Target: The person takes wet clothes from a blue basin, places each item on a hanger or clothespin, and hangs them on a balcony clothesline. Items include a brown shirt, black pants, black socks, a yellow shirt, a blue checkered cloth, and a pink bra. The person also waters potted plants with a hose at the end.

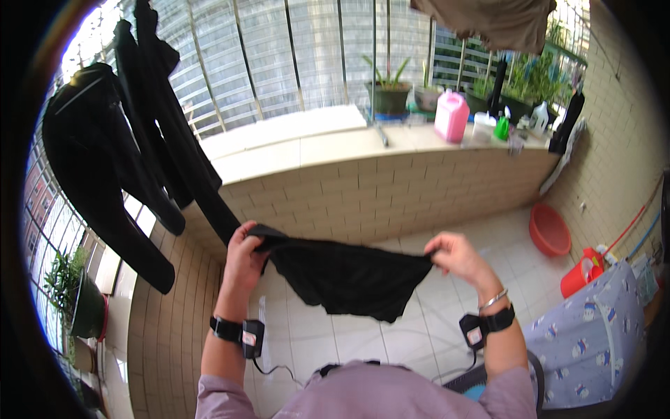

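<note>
Stretched between my two hands is a black garment (345, 272), held by its upper edge and hanging down in front of me. It looks like a pair of shorts, though its exact kind is hard to make out. My left hand (244, 255) is closed around one upper corner, where the cloth bunches up. Pinched in the fingers of my right hand (457, 257) is the other corner. Dark straps with small black boxes sit on both wrists. Close to my left hand hang long black trousers (105, 160) and other black clothes (157, 119).
A tiled ledge (300, 157) runs under the barred window, bearing a pink jug (452, 115), a green spray bottle (502, 126) and potted plants (389, 94). At right are a red basin (549, 230), a red bucket (581, 272) and a patterned cover (590, 342). Brown clothing (492, 21) hangs overhead.
</note>
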The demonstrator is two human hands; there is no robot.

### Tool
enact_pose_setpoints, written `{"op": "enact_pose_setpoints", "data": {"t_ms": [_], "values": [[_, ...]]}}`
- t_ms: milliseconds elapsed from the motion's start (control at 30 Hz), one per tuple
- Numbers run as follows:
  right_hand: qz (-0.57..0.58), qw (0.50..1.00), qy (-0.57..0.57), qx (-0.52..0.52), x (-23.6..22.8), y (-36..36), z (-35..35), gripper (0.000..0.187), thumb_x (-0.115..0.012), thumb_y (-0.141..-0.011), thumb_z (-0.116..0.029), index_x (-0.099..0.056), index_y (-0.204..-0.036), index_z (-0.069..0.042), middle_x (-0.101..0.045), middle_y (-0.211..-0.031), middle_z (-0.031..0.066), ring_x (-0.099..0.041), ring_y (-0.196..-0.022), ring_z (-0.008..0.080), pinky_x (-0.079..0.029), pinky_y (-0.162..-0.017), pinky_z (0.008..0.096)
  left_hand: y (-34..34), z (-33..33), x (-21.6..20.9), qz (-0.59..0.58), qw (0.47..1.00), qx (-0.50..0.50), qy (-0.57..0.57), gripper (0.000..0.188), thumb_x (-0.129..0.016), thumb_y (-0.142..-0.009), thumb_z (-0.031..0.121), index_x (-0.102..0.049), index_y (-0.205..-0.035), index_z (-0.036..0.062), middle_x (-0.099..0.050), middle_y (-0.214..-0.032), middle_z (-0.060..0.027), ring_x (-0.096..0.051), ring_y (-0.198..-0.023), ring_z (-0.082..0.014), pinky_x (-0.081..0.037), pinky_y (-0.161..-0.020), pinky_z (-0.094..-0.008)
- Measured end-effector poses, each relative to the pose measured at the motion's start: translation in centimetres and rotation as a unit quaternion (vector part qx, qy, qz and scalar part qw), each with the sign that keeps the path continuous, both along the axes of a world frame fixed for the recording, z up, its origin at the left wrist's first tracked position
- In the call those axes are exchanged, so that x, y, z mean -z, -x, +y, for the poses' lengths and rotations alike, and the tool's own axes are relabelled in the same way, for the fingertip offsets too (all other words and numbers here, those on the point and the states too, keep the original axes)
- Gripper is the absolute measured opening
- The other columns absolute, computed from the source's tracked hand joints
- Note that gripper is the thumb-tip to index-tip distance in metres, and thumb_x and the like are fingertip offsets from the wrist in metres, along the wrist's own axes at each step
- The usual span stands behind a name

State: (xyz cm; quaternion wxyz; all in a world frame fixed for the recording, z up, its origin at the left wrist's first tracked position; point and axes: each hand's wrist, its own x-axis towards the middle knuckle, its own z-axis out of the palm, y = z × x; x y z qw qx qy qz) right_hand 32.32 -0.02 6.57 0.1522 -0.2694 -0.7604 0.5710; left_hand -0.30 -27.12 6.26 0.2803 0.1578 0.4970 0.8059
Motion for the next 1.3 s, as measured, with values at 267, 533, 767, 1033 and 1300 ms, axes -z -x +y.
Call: {"op": "enact_pose_setpoints", "data": {"t_ms": [267, 533, 767, 1033, 1300], "values": [[-0.168, 0.953, 0.071, -0.242, -0.7, -0.7, -2.3, 0.033, -0.061, -0.089, -0.02, -0.057, -0.116, -0.002, -0.061, -0.084, 0.0025, -0.056, -0.071, 0.0086, -0.048, -0.064, 0.0235, -2.2, 4.6, -3.4, -0.092, 0.973, -0.038, -0.209, 0.022, -0.054, -0.082, 0.003, -0.051, -0.102, 0.0129, -0.059, -0.088, -0.0065, -0.061, -0.081, -0.0215, -0.054, -0.069, -0.0369], [0.126, 0.973, -0.191, -0.039, -17.9, -0.2, -3.4, 0.04, -0.056, -0.094, -0.022, -0.046, -0.126, 0.0, -0.057, -0.094, 0.0017, -0.056, -0.079, 0.0082, -0.048, -0.068, 0.0222, -1.1, 6.2, -2.7, -0.085, 0.977, -0.007, -0.194, 0.022, -0.052, -0.08, 0.001, -0.05, -0.099, 0.0121, -0.059, -0.086, -0.004, -0.059, -0.078, -0.0168, -0.052, -0.068, -0.0308], [0.252, 0.853, -0.435, 0.137, -32.0, 9.5, -4.2, 0.055, -0.043, -0.097, -0.044, -0.039, -0.135, -0.004, -0.053, -0.116, 0.0141, -0.059, -0.081, 0.0115, -0.049, -0.058, 0.0207, 4.5, 6.6, -1.5, -0.053, 0.985, 0.009, -0.165, 0.028, -0.052, -0.077, -0.004, -0.048, -0.1, 0.0109, -0.06, -0.088, -0.006, -0.06, -0.081, -0.0164, -0.051, -0.071, -0.0277], [0.318, 0.817, -0.43, 0.218, -41.0, 19.6, -2.2, 0.081, -0.051, -0.082, -0.067, -0.047, -0.121, 0.004, -0.058, -0.106, 0.0174, -0.059, -0.06, 0.0131, -0.047, -0.041, 0.0245, 10.5, 6.5, -0.4, -0.041, 0.985, 0.086, -0.141, 0.03, -0.05, -0.074, -0.008, -0.045, -0.099, 0.0088, -0.059, -0.086, -0.0066, -0.06, -0.079, -0.016, -0.05, -0.071, -0.0272], [0.331, 0.819, -0.395, 0.253, -42.4, 22.7, -0.9, 0.061, -0.049, -0.091, -0.053, -0.046, -0.128, -0.004, -0.068, -0.079, 0.0092, -0.042, -0.035, 0.0046, -0.035, -0.033, 0.0181, 13.8, 7.7, 2.4, -0.015, 0.989, 0.113, -0.092, 0.034, -0.047, -0.071, -0.011, -0.045, -0.098, 0.0105, -0.054, -0.084, -0.0049, -0.058, -0.077, -0.0162, -0.051, -0.069, -0.0285]]}}
